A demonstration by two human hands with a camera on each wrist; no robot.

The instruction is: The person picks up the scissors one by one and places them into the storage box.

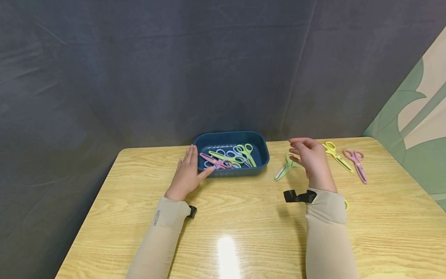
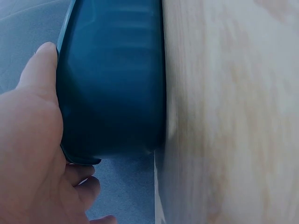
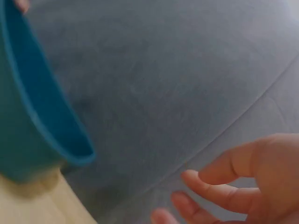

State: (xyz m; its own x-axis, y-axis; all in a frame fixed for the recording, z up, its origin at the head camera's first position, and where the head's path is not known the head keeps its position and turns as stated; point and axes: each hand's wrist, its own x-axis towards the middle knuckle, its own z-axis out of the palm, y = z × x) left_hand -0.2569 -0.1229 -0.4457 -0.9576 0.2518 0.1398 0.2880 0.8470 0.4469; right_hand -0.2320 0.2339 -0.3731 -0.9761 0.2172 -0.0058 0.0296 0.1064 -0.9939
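A dark blue plastic bin (image 1: 232, 173) stands at the table's back edge. Inside it lie a pink pair of scissors (image 1: 217, 162), green scissors (image 1: 247, 153) and several others, some light blue. My left hand (image 1: 188, 172) rests against the bin's left end, fingers straight and thumb on the front rim; the left wrist view shows that thumb (image 2: 42, 70) along the rim. To the right of the bin, my right hand (image 1: 310, 159) hovers with loosely bent fingers, holding nothing. Green scissors (image 1: 286, 169) lie on the table below it, partly hidden by the hand.
Yellow scissors (image 1: 339, 159) and pinkish-purple scissors (image 1: 359, 164) lie right of my right hand. A yellow loop (image 1: 346, 204) peeks out beside the right sleeve. Behind the wooden table (image 1: 258, 217) hangs a dark grey cloth (image 1: 174, 77); a patterned wall (image 1: 418, 128) stands at the right.
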